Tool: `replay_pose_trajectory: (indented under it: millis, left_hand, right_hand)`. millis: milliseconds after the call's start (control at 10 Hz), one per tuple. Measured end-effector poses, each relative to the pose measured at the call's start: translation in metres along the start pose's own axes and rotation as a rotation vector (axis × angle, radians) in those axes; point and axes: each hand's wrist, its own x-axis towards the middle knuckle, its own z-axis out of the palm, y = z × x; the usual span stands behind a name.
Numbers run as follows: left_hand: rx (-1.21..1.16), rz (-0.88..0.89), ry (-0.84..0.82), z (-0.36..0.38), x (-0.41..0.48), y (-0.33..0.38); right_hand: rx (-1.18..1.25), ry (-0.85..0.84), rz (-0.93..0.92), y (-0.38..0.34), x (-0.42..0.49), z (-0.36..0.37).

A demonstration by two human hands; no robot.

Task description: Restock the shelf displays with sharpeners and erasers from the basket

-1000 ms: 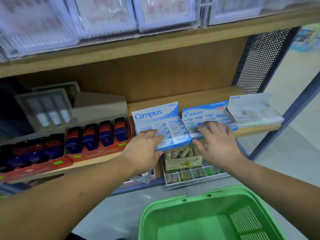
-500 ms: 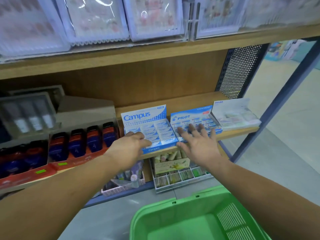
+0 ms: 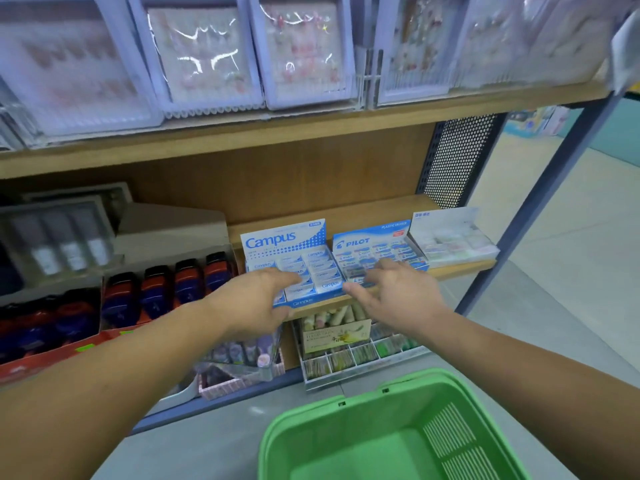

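**Head view, wooden shelf [image 3: 346,211] of a stationery display.** Centre of frame: the left hand [image 3: 252,303] lies with fingers extended across the front rows of the blue-and-white cardboard Campus box [image 3: 294,244], which is filled with rectangular sleeved erasers; it grasps nothing. Just to its right, the right hand [image 3: 398,296] is released, its fingers spread and relaxed over the front edge of the adjoining Pilot box [image 3: 374,242], which also holds small block erasers. Left of frame: a red cardboard tray [image 3: 52,358] holds upright, glossy red-and-blue sharpeners [image 3: 154,296]. Lower right: the green moulded-plastic basket [image 3: 346,417] has a rounded rim and one slotted wall, and sits below both forearms.
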Motion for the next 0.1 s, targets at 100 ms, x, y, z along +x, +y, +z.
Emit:
replay_pose_trajectory:
  millis: [100]
  left_hand:
    - [-0.117,0.006,0.07,-0.0275,-0.0207,0.0095]
  right_hand:
    - [0.185,-0.017,0.0,-0.0016,-0.0187,-0.0436]
